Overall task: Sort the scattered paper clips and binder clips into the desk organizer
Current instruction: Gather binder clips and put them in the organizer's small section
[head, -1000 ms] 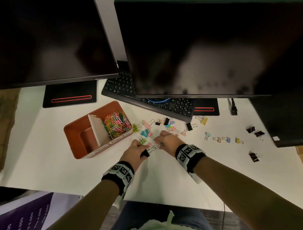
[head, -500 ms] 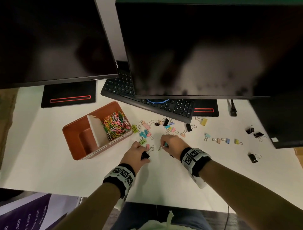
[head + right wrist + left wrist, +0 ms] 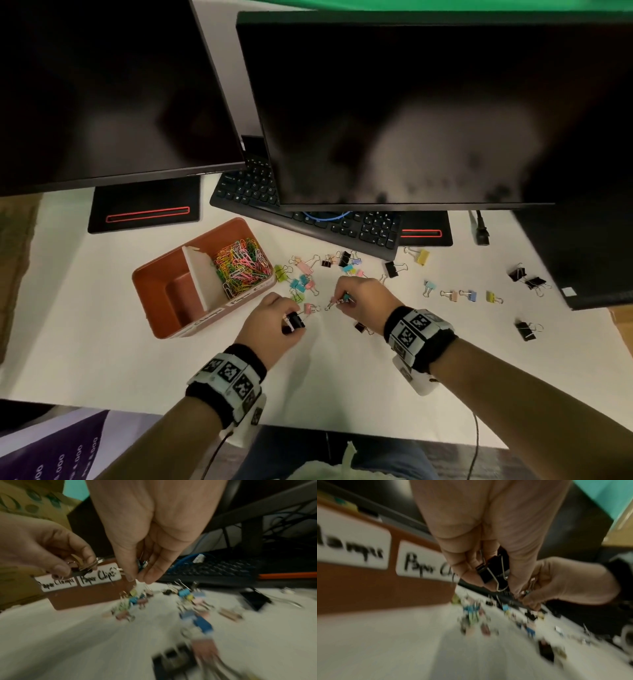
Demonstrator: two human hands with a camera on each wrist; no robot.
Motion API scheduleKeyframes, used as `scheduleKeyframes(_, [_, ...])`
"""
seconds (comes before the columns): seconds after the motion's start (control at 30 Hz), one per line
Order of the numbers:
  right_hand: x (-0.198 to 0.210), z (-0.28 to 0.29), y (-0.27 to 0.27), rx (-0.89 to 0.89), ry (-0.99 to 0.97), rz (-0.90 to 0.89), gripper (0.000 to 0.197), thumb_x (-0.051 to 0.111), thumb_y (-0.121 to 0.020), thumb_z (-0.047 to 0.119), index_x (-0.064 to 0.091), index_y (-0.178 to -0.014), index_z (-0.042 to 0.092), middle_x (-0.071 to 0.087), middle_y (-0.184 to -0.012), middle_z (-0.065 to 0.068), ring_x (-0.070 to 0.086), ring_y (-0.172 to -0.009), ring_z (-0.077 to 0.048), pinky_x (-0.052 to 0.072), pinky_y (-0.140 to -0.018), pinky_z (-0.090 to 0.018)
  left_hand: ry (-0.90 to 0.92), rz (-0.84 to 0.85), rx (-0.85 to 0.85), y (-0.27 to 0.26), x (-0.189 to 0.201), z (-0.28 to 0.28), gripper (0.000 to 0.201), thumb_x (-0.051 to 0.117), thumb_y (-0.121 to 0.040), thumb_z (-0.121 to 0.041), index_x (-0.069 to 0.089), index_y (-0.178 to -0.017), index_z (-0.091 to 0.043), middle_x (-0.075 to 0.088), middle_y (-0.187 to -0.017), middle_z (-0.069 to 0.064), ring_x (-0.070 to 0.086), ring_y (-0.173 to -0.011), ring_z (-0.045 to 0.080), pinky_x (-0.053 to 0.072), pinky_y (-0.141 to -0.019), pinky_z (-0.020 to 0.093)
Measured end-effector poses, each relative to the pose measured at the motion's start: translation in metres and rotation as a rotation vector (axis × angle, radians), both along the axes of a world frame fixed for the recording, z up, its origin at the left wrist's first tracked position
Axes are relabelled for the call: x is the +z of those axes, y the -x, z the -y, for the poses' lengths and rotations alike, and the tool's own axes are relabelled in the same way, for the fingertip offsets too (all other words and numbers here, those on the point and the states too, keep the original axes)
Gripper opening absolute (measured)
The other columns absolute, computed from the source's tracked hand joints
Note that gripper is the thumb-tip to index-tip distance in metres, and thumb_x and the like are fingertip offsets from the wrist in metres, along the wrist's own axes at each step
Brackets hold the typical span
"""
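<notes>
Head view: the left hand grips a black binder clip between thumb and curled fingers, just above the white desk and close to the near wall of the brown desk organizer, which sits at about 10 o'clock from the hands. The right hand pinches a small teal binder clip by its wire handles, just beside the left hand at its 2 o'clock. The organizer's right compartment holds a heap of coloured paper clips; its left compartment shows only bare floor. Pastel binder clips lie scattered at 12 o'clock from the hands, between them and the keyboard. More black binder clips lie well apart at 3 o'clock. Both wrist views are motion-blurred, yet the organizer's labels are visible.
</notes>
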State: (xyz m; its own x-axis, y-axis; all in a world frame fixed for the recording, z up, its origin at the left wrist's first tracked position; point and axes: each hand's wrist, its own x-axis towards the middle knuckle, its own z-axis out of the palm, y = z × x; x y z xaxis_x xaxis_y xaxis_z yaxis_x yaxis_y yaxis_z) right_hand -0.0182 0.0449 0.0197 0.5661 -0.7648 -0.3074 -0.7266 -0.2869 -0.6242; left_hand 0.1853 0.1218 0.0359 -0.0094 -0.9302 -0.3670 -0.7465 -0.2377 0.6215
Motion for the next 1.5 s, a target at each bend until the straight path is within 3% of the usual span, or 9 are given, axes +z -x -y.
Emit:
scheduleKeyframes(0.17, [0.038,0.002,-0.060,0.073,0.028,0.164,0.010,0.064,-0.083,0.010,0.061,-0.089,0.018,0.067,-0.096,0.000,0.054,-0.072,-0.004,0.035,-0.064,-0.002,0.183,0.070,0.191,-0.073,0.052,-0.002,0.030,0.079,-0.069,-0.023,0.064,-0.095,-0.021,0.054,-0.090,-0.005,0.056,-0.067,0.002,0.045,-0.064,0.014])
scheduleKeyframes(0.37, [0.066,-0.004,-0.174,0.179,0.047,0.249,0.010,0.064,-0.083,0.014,0.058,-0.090,0.017,0.064,-0.098,-0.001,0.056,-0.085,-0.013,0.046,-0.078,-0.026,0.099,0.045,0.553,-0.154,0.057,0.005,0.022,0.074,-0.073,-0.033,0.062,-0.088,-0.022,0.063,-0.088,0.001,0.062,-0.082,0.021,0.052,-0.083,0.036])
scheduleKeyframes(0.53, [0.062,-0.012,-0.224,0.173,-0.023,0.250,0.029,0.069,-0.080,0.023,0.056,-0.105,0.015,0.061,-0.105,-0.007,0.058,-0.085,-0.020,0.048,-0.078,-0.031,0.030,-0.047,0.569,-0.162,0.065,0.006,0.043,0.034,-0.093,-0.053,0.058,-0.110,-0.022,0.065,-0.102,0.004,0.059,-0.098,0.024,0.045,-0.092,0.037])
scheduleKeyframes(0.83, [0.030,0.006,-0.099,0.010,0.036,0.161,0.031,0.069,-0.081,0.033,0.052,-0.105,0.023,0.047,-0.094,0.016,0.046,-0.072,0.001,0.042,-0.063,-0.014,0.181,-0.202,0.233,-0.090,0.065,0.001,0.020,0.048,-0.093,-0.032,0.063,-0.096,-0.020,0.067,-0.088,-0.004,0.062,-0.080,0.008,0.053,-0.075,0.030])
scheduleKeyframes(0.93, [0.011,0.016,-0.055,-0.048,0.005,-0.006,0.050,0.074,-0.076,0.033,0.048,-0.118,0.024,0.050,-0.107,0.007,0.047,-0.086,-0.007,0.049,-0.079,-0.031,0.142,-0.228,0.056,-0.050,0.042,0.004,0.018,0.053,-0.091,-0.028,0.061,-0.106,-0.020,0.062,-0.105,-0.005,0.059,-0.088,0.005,0.049,-0.075,0.015])
scheduleKeyframes(1.0, [0.004,0.024,-0.039,-0.040,-0.038,-0.067,0.065,0.076,-0.073,0.033,0.041,-0.127,0.025,0.048,-0.122,0.002,0.048,-0.105,-0.012,0.046,-0.091,-0.034,0.096,-0.235,-0.038,-0.026,0.022,0.007,0.026,0.056,-0.089,-0.030,0.057,-0.114,-0.022,0.055,-0.116,0.000,0.057,-0.096,0.011,0.051,-0.080,0.024])
scheduleKeyframes(1.13, [-0.006,0.038,-0.035,0.041,-0.065,-0.116,0.084,0.078,-0.071,0.031,0.029,-0.139,0.024,0.037,-0.139,0.000,0.041,-0.124,-0.018,0.040,-0.101,-0.033,-0.065,-0.093,-0.086,0.005,-0.016,0.017,0.066,0.062,-0.081,-0.033,0.029,-0.139,-0.030,0.007,-0.154,0.000,0.031,-0.135,0.022,0.037,-0.108,0.037])
scheduleKeyframes(1.27, [-0.020,0.051,-0.050,0.153,-0.095,-0.163,0.094,0.076,-0.073,0.027,0.016,-0.145,0.026,0.019,-0.153,-0.001,0.037,-0.132,-0.023,0.039,-0.105,-0.035,-0.167,0.115,-0.069,0.016,-0.039,0.031,0.089,0.061,-0.083,-0.035,-0.001,-0.147,-0.026,-0.021,-0.154,-0.001,0.016,-0.143,0.028,0.028,-0.115,0.039])
scheduleKeyframes(1.5, [-0.035,0.058,-0.068,0.221,-0.095,-0.200,0.076,0.067,-0.080,0.018,0.026,-0.143,0.027,0.024,-0.149,-0.004,0.052,-0.118,-0.026,0.047,-0.094,-0.034,-0.094,0.159,0.027,0.021,-0.061,0.041,0.077,0.055,-0.089,-0.026,0.004,-0.147,-0.019,0.002,-0.157,0.006,0.019,-0.142,0.027,0.023,-0.114,0.038])
